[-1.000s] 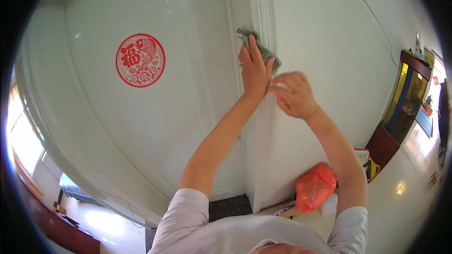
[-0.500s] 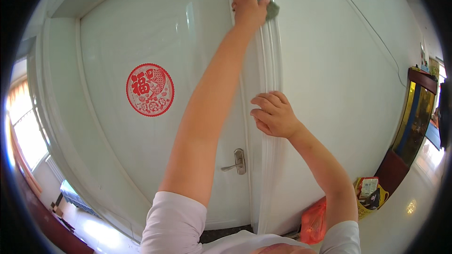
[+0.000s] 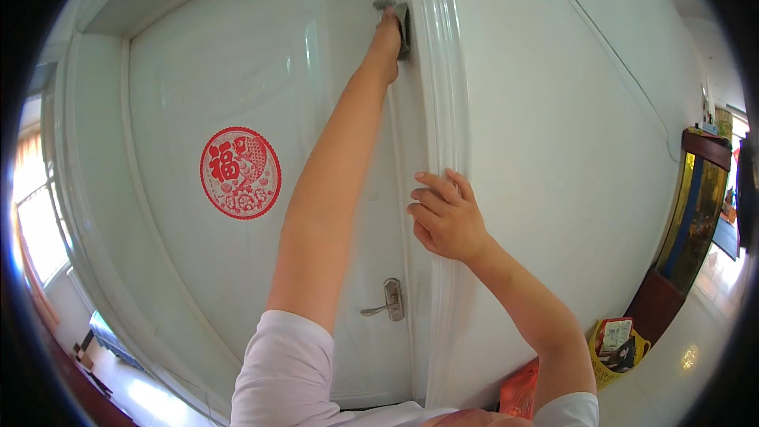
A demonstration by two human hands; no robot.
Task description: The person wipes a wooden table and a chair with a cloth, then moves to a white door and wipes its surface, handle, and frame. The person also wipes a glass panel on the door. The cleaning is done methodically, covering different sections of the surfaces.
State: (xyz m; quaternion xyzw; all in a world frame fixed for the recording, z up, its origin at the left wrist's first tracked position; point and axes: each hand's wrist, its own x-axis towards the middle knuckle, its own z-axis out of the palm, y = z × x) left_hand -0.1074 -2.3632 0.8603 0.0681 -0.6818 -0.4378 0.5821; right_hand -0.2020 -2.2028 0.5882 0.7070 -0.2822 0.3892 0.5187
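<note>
My left arm stretches high up, and my left hand (image 3: 386, 43) holds a grey-green cloth (image 3: 404, 30) against the inner side of the white door frame (image 3: 443, 71). Part of the cloth sticks out past the fingers; the palm is turned out of sight. Lower down, my right hand (image 3: 449, 220) rests on the frame's moulding with its fingers bent and apart, and nothing is in it. Behind my left arm is the white door (image 3: 229, 71), closed, bearing a round red-and-white paper-cut sticker (image 3: 240, 172) and a metal lever handle (image 3: 393, 299).
A thin cable (image 3: 597, 32) runs down the white wall on the right. Beyond stands a tall glass-fronted cabinet (image 3: 681, 217) with a dark red base. A yellow basket (image 3: 609, 372) of packets and a red plastic bag (image 3: 519, 391) sit low by the wall. Far left shows a bright window (image 3: 39, 221).
My left hand has moved the cloth from the frame's front moulding down and left onto its inner side. My right hand stays at the moulding, its fingers slightly more spread. The view has shifted a little.
</note>
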